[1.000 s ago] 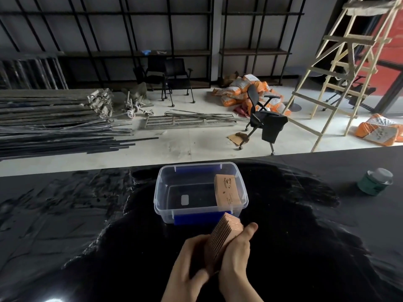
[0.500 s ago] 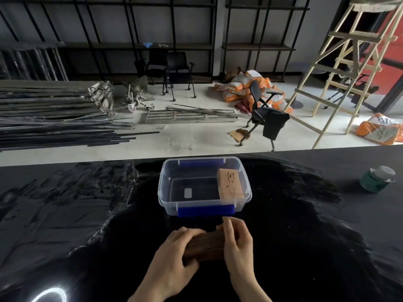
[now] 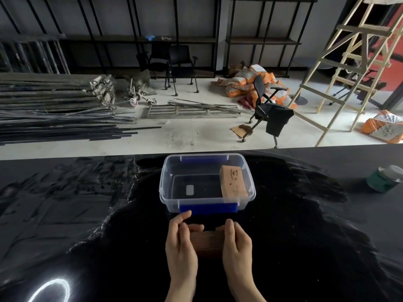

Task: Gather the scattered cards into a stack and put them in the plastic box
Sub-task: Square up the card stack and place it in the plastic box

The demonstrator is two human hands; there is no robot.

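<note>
A stack of brown cards [image 3: 208, 241] stands on edge on the black table, just in front of the clear plastic box [image 3: 168, 201]. My left hand [image 3: 181, 243] presses the stack's left end and my right hand [image 3: 236, 241] presses its right end, so the cards are squeezed between them. The box has blue clips on its near and far walls. Inside it, another stack of brown cards [image 3: 232, 182] leans against the right wall. The rest of the box floor is bare.
A green tin with a pale lid [image 3: 385, 178] sits on the table at the far right. A bright ring of light [image 3: 51, 289] reflects off the glossy table at the lower left. Beyond the table's far edge lies a workshop floor with a chair and ladder.
The stack was held tilted up in both hands a second ago. It has come down onto the table and now lies level, with a hand at each end.
</note>
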